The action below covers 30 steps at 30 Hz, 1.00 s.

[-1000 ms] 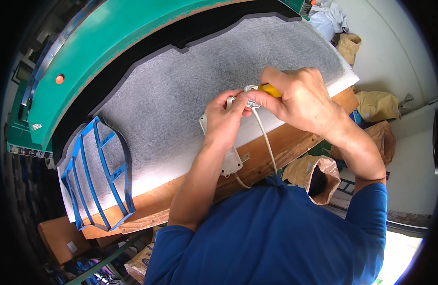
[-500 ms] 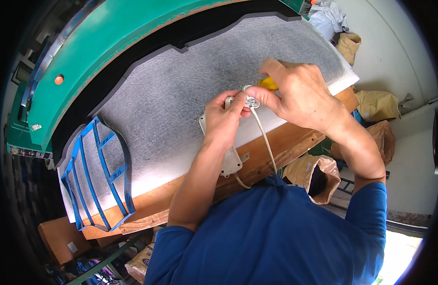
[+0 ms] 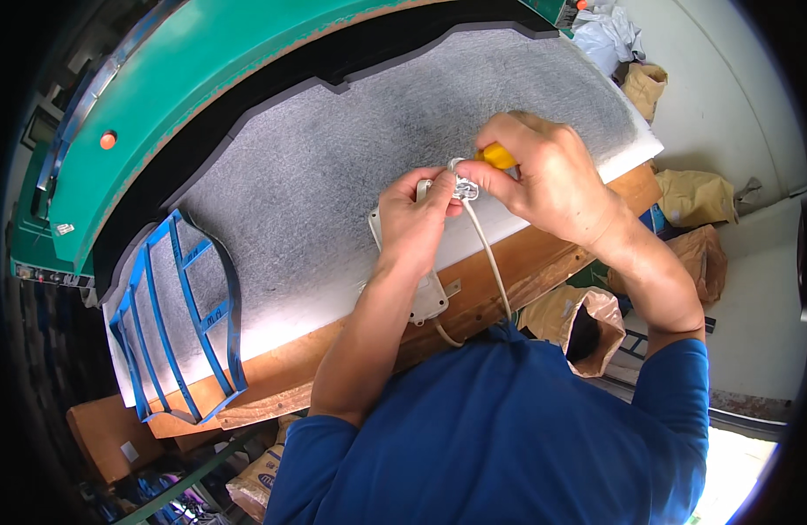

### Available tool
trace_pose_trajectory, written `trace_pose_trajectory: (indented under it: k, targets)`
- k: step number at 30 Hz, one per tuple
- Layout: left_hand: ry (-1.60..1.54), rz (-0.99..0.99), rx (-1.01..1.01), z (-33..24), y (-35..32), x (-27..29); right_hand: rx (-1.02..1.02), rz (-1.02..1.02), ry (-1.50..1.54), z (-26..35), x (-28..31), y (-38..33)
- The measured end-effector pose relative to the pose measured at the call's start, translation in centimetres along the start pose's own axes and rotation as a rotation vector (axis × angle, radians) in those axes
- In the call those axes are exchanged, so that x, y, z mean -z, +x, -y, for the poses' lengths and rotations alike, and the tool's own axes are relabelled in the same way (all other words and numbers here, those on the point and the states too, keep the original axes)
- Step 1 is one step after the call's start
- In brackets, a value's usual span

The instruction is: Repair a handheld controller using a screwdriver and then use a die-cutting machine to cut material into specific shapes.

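My left hand (image 3: pixel 412 219) pinches a small white and clear plug-like fitting (image 3: pixel 465 187) between thumb and fingers. From this fitting a white cable (image 3: pixel 489 254) runs down toward my shirt. My right hand (image 3: pixel 557 179) grips a yellow-handled screwdriver (image 3: pixel 498 156), its thumb close against the fitting; the tool's tip is hidden. Below my left hand, partly covered by it and the forearm, a flat white casing (image 3: pixel 429 299) with small screw lugs lies at the board's near edge. Another stretch of cable (image 3: pixel 445 335) leaves its lower end.
A grey scuffed board (image 3: pixel 298 166) lies on a wooden bench edge (image 3: pixel 285 376). A blue frame (image 3: pixel 186 289) with crossbars sits at its left. Behind stands a green machine (image 3: pixel 185 66) with an orange button (image 3: pixel 108 140). Paper sacks (image 3: pixel 587 319) stand at right.
My right fingers have curled back around the yellow handle, having been stretched more loosely over it. My left hand and the fitting stay nearly in place.
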<state>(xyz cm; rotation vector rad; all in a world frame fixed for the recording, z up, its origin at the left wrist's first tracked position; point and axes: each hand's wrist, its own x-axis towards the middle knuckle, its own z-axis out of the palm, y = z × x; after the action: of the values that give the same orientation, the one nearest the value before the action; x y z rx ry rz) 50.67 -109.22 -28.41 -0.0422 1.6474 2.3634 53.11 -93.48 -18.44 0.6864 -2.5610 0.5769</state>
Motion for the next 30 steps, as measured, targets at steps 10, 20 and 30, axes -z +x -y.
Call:
trace_pose_trajectory:
  k: [10,20,30]
  targets:
    - [0.016,-0.006,-0.063,-0.2,-0.4,-0.4,-0.109,-0.171,-0.171,0.9,-1.0,-0.4]
    - [-0.11,0.102,0.003,0.4,0.3,-0.4,-0.09,-0.265,-0.084,1.3,1.8,-0.2]
    - [-0.26,0.128,0.031,0.5,-0.1,-0.6,-0.646,0.182,0.895,-1.8,-3.2,-7.9]
